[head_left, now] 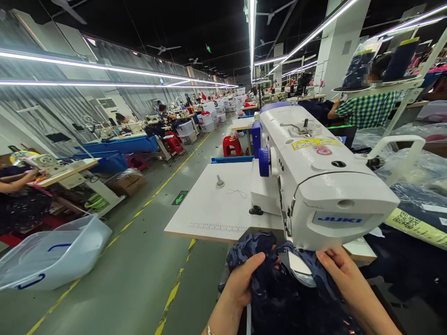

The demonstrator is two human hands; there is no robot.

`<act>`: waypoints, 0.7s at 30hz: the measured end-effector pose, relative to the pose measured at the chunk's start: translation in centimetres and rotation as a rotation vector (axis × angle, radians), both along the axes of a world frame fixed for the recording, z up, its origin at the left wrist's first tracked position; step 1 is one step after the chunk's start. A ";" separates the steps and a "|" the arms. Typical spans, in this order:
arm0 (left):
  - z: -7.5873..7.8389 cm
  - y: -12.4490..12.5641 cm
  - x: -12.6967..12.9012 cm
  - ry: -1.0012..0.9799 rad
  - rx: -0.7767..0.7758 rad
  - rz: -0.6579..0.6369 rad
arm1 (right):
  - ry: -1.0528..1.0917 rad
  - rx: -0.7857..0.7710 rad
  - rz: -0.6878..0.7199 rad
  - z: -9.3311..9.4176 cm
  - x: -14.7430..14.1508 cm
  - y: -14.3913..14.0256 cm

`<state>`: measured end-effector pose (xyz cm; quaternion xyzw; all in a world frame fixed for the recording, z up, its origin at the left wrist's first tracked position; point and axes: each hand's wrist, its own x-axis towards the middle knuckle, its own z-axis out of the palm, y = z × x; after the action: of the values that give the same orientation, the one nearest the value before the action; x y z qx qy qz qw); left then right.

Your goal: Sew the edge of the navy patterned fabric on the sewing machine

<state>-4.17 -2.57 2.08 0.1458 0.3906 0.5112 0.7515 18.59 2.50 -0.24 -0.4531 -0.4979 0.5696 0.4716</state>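
Garment factory floor. White sewing machine (pixel 314 177) on a table (pixel 213 209) at centre; rows of similar workstations (pixel 174 121) recede along the left. Long ceiling lights (pixel 252 28) at top; plastic bin (pixel 52 253) lower left.
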 end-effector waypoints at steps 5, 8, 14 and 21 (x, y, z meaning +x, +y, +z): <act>-0.1 0.3 -0.1 0.079 -0.069 0.094 | -0.044 0.076 -0.025 0.4 -0.1 -0.1; 0.0 0.4 -0.5 0.094 -0.173 0.121 | -0.088 0.150 -0.063 1.3 -0.3 -0.6; 0.1 1.0 -1.6 0.381 -0.290 0.245 | -0.130 0.177 0.088 3.4 1.2 -3.1; -0.1 0.9 -1.8 0.450 -0.323 0.164 | -0.483 0.070 0.448 1.3 9.4 -6.0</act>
<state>-5.96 -1.69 1.99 0.1017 0.6344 0.4561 0.6158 28.02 -3.46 1.10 -0.4377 -0.7018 0.5180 0.2180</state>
